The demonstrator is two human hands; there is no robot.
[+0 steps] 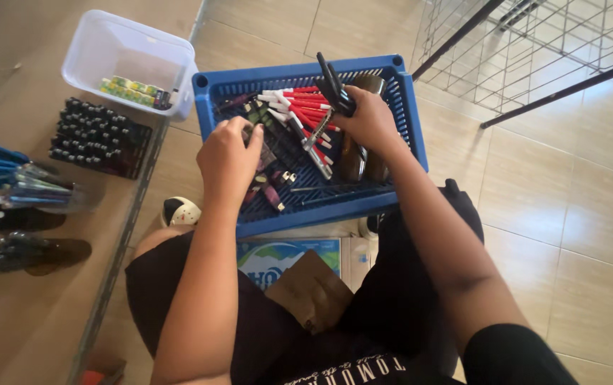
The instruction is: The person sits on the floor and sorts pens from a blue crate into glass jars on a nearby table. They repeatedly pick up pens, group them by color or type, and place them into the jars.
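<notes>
A blue plastic basket (406,107) sits on the tiled floor in front of my knees, holding several red-and-white pens (303,103), dark pens and small items. My right hand (370,121) is over the basket's middle, shut on a bunch of black pens (333,87) that stick up from the fist. My left hand (229,158) reaches into the basket's left side, fingers curled around a small dark item that is mostly hidden.
A clear plastic tub (106,43) with small green items stands at the back left on a brown surface. Beside it lie a block of black markers (99,137) and bundles of blue and black pens (7,178). A wire rack (534,43) stands at the back right. A cardboard box (299,260) lies under the basket.
</notes>
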